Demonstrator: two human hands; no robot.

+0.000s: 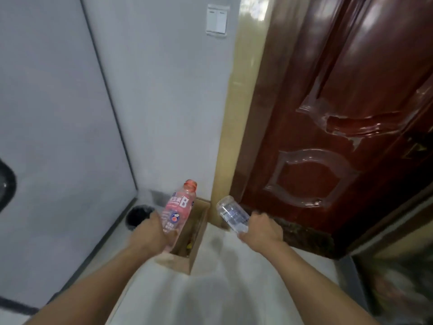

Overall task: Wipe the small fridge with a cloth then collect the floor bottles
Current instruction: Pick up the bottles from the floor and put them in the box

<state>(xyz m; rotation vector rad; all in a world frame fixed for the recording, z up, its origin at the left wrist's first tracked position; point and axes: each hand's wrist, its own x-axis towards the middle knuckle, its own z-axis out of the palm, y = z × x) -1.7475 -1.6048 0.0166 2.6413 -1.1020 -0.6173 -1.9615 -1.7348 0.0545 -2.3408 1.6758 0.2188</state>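
Note:
My left hand (152, 233) grips a pink plastic bottle (179, 207) with a big white letter B on its label and a red cap pointing up. My right hand (263, 227) grips a clear plastic bottle (232, 213), its base tilted up and to the left. Both bottles are held above an open cardboard box (198, 252) that stands on the floor against the wall. Some items lie inside the box, too dim to name. No fridge or cloth is in view.
A dark red wooden door (339, 113) with a beige frame (236, 113) fills the right side. Grey walls meet in the corner at left, with a light switch (216, 21) high up. A black round bin (138, 216) stands on the pale floor beside the box.

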